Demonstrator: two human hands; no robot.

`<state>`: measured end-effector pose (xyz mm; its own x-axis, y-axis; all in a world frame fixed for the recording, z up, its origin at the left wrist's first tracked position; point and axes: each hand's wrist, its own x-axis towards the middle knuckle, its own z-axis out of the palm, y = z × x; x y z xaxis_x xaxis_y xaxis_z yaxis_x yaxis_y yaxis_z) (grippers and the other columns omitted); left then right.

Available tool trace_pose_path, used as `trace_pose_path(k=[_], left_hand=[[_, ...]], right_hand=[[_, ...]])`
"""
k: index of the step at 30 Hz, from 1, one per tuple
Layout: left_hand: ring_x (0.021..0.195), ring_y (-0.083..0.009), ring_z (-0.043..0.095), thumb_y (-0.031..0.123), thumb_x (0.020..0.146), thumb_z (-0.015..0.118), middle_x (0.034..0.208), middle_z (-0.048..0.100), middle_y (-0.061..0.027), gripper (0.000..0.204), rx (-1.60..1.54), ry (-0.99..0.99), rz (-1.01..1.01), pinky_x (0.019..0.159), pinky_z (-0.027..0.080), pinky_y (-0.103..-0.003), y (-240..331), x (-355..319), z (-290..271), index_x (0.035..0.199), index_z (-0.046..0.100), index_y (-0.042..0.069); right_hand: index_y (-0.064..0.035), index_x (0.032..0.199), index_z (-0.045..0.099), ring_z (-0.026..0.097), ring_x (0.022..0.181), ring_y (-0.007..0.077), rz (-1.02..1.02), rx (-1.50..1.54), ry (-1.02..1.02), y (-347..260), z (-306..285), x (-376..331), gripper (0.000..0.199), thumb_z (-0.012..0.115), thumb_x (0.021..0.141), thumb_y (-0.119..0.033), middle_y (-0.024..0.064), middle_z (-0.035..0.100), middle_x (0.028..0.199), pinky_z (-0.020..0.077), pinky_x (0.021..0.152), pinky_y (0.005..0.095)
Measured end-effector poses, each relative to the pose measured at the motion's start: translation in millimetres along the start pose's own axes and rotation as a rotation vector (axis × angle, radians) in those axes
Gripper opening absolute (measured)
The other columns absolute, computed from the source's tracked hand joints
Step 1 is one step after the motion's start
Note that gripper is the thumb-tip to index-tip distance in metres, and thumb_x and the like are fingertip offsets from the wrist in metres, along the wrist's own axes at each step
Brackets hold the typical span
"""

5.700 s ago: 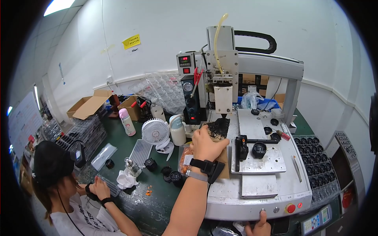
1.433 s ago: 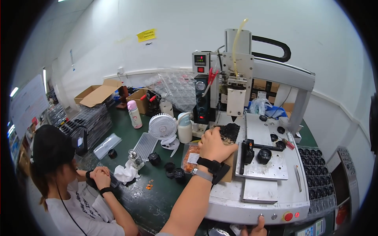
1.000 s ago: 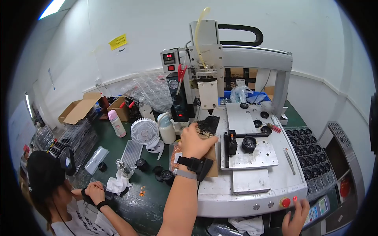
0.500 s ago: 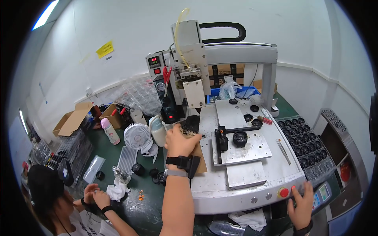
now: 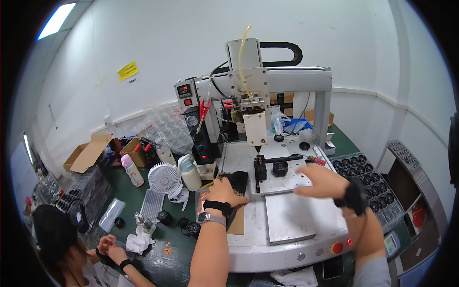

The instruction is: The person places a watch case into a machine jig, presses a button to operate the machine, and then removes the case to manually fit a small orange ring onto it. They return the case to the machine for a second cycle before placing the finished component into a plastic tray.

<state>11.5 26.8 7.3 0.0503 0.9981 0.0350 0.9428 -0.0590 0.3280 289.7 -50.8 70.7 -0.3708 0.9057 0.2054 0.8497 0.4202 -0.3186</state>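
My left hand lies over a piece of cardboard and a black, crumbly-looking patch, thumb spread to the right. Its fingertips are partly hidden, and I see nothing gripped. Stretched over the machine bed, my right hand is open, with thumb and fingers apart. Left of its fingertips, a round black lens-like part sits on a metal fixture plate, apart from the hand. A black clamp block stands beside that part. Above and behind hangs the dispensing head of the gantry machine.
Black trays of round parts stand at the right. A red button sits on the machine's front edge. To the left are a white fan, a pump bottle and a co-worker's hands. A red-handled tool lies behind my right hand.
My right hand has moved from the front-right buttons to above the bed beside the fixture plate. The plate has slid back and the dispensing head rightward. My left hand is nearer me on the cardboard.
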Motion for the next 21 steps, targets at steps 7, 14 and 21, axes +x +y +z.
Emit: trace_pose_path(k=[7, 14, 21], left_hand=[[0.118, -0.0384, 0.046, 0.051, 0.051, 0.082, 0.129, 0.041, -0.0241, 0.109, 0.044, -0.042, 0.059, 0.094, 0.044, -0.043, 13.2, 2.1, 5.8, 0.132, 0.033, -0.003], [0.115, -0.0389, 0.049, 0.054, 0.053, 0.079, 0.128, 0.043, -0.0251, 0.099, 0.087, -0.054, 0.059, 0.094, 0.043, -0.044, 8.1, 10.6, 9.2, 0.125, 0.044, -0.003], [0.111, -0.0394, 0.052, 0.057, 0.052, 0.077, 0.126, 0.046, -0.0246, 0.092, 0.102, -0.034, 0.062, 0.094, 0.044, -0.045, 2.9, 11.5, 12.0, 0.118, 0.052, -0.002]], right_hand=[[0.0087, 0.135, 0.025, 0.048, 0.116, 0.0397, 0.199, 0.05, 0.0, 43.7, 50.1, 67.0, 0.089, 0.068, 0.071, -0.036, 0.0331, 0.047, 0.122, 0.0379, 0.099, 0.0379], [0.0083, 0.133, 0.027, 0.052, 0.108, 0.0406, 0.136, 0.07, 0.059, 47.4, 50.3, 62.6, 0.088, 0.07, 0.07, -0.035, 0.0312, 0.052, 0.115, 0.042, 0.093, 0.0399], [0.0042, 0.069, 0.064, 0.065, 0.055, 0.0171, 0.544, 0.105, -0.119, 89.9, -13.9, 29.7, 0.033, 0.072, 0.071, -0.028, 0.011, 0.062, 0.058, 0.0517, 0.052, 0.0263]])
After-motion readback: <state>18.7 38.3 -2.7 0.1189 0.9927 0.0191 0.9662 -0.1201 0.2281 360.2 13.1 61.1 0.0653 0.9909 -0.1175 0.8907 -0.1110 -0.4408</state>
